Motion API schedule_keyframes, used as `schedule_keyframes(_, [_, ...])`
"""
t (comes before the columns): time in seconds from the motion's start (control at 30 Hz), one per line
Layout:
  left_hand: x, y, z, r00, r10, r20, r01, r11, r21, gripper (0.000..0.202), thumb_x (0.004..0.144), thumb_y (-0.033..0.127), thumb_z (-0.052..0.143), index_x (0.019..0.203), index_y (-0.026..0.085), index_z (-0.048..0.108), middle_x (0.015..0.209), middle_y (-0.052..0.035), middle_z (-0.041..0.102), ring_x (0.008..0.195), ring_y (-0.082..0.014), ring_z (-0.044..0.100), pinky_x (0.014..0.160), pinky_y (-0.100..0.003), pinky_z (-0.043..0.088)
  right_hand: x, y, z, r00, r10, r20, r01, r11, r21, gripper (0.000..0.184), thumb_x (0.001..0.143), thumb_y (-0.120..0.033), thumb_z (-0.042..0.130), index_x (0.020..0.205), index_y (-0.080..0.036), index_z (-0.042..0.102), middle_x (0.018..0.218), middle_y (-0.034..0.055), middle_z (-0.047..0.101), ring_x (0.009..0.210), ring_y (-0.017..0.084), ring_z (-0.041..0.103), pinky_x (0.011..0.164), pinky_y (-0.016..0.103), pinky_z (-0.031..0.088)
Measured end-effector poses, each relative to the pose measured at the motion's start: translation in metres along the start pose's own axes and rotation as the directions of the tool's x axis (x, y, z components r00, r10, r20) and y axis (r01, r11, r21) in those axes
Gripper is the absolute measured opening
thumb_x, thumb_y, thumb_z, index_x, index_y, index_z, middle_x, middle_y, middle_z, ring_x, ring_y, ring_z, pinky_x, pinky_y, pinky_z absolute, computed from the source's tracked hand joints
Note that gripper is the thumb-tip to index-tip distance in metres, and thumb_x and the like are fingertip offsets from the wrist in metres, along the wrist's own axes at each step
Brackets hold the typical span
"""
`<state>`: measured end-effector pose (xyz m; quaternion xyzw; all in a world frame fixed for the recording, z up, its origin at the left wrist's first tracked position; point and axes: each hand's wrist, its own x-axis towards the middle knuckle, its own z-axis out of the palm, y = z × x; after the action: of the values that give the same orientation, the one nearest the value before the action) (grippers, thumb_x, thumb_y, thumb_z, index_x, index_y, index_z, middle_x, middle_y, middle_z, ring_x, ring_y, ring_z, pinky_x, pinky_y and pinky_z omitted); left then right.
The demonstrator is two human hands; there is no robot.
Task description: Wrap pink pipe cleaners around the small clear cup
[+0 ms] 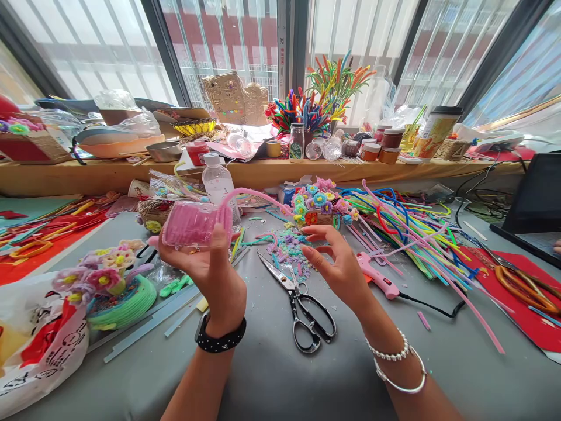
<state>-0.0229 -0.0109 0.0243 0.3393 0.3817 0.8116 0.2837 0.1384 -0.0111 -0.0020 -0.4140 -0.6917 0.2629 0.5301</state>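
My left hand [213, 263] is wrapped round a clear plastic container [193, 224] lying on its side, with pink fuzzy pipe cleaner wound over it. From its right end a loose pink pipe cleaner [252, 195] arches to the right. My right hand [331, 266] hovers above the table, fingers bent and apart, with nothing visible in it. Between the hands lie black-handled scissors [302, 313], blades partly apart, and a heap of pastel clippings [291, 251]. A pink glue gun [380, 279] rests just right of my right hand.
Loose pipe cleaners [416, 234] spread across the right side. Behind the scraps stands a bunch of pipe-cleaner flowers [318, 202]; a plastic bottle [218, 180] is nearby. Glue sticks [151, 327] and a green flower-topped piece [125, 304] lie left. Orange-handled scissors [526, 286] rest on red paper.
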Motion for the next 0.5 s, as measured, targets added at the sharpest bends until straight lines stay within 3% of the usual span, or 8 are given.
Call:
schedule_keyframes(0.03, [0.002,0.001,0.000,0.996,0.063,-0.066,-0.066,0.997,-0.045,0.063,0.074,0.025,0.059,0.124,0.037,0.021,0.138,0.0028,0.032,0.123,-0.0189,0.039,0.083,-0.028,0.048,0.000,0.000,0.000,1.000,0.000,0.002,0.000,1.000,-0.003,0.028,0.083,-0.037,0.056,0.107,-0.021,0.056,0.107,0.0077,0.058,0.093,0.017,0.058,0.073,0.030,0.053])
schedule_keyframes(0.13, [0.008,0.001,-0.003,0.998,0.004,-0.060,-0.012,0.992,-0.123,0.045,0.071,0.021,0.062,0.109,0.034,0.041,0.127,0.0065,0.043,0.116,-0.0178,0.047,0.078,-0.026,0.051,0.000,0.000,0.000,1.000,0.006,0.007,-0.006,1.000,-0.014,0.028,0.083,-0.036,0.056,0.106,-0.021,0.056,0.106,0.0078,0.059,0.093,0.017,0.058,0.073,0.030,0.053])
schedule_keyframes(0.17, [0.011,0.001,-0.004,0.999,-0.040,-0.031,0.035,0.990,-0.139,0.043,0.071,0.020,0.062,0.106,0.034,0.043,0.125,0.0080,0.044,0.117,-0.0171,0.046,0.081,-0.026,0.050,0.000,0.001,0.000,1.000,0.008,0.010,-0.007,1.000,-0.019,0.028,0.083,-0.037,0.056,0.106,-0.021,0.056,0.105,0.0079,0.059,0.093,0.017,0.058,0.073,0.030,0.053])
schedule_keyframes(0.27, [0.015,0.001,-0.007,0.995,-0.038,-0.095,0.023,0.987,-0.158,0.040,0.069,0.023,0.065,0.103,0.031,0.044,0.122,0.0042,0.047,0.111,-0.0156,0.049,0.075,-0.024,0.052,0.001,0.002,0.000,1.000,0.011,0.014,-0.011,0.999,-0.042,0.028,0.082,-0.037,0.056,0.105,-0.020,0.057,0.104,0.0081,0.060,0.092,0.018,0.059,0.072,0.031,0.053])
schedule_keyframes(0.5, [0.010,-0.003,-0.002,0.968,-0.192,0.160,0.186,0.981,0.054,0.041,0.070,0.030,0.066,0.107,0.026,0.048,0.116,-0.0036,0.053,0.104,-0.0196,0.054,0.064,-0.022,0.052,0.002,0.007,0.001,0.999,0.032,0.003,-0.031,0.993,-0.112,0.022,0.082,-0.027,0.055,0.102,-0.020,0.060,0.109,0.0091,0.058,0.094,0.018,0.058,0.068,0.029,0.053])
